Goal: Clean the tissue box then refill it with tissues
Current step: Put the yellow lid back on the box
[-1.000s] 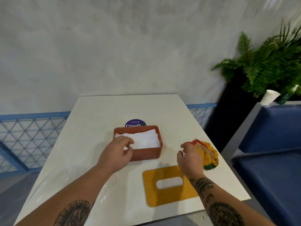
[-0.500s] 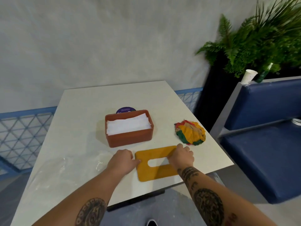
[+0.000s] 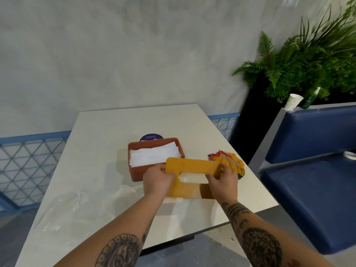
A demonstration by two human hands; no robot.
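Note:
A brown tissue box (image 3: pixel 134 171) stands open on the white table (image 3: pixel 107 132), filled with white tissues (image 3: pixel 154 156). Just in front of it and to the right, the yellow lid (image 3: pixel 190 166) with a slot in its middle is lifted off the table and tilted. My left hand (image 3: pixel 157 179) grips its left end and my right hand (image 3: pixel 223 179) grips its right end. The lid's far edge overlaps the box's near right corner in the view. A crumpled multicoloured cloth (image 3: pixel 234 160) lies on the table right of the lid.
An empty clear plastic wrapper (image 3: pixel 73 207) lies on the table's near left. A purple round sticker (image 3: pixel 151 137) shows behind the box. A blue bench (image 3: pixel 312 170) stands to the right, with a paper cup (image 3: pixel 293 102) on its backrest and plants (image 3: pixel 308 60) behind.
Both hands took hold of the yellow lid at its ends and raised it off the table toward the box. Earlier, my right hand let go of the cloth and my left left the tissues.

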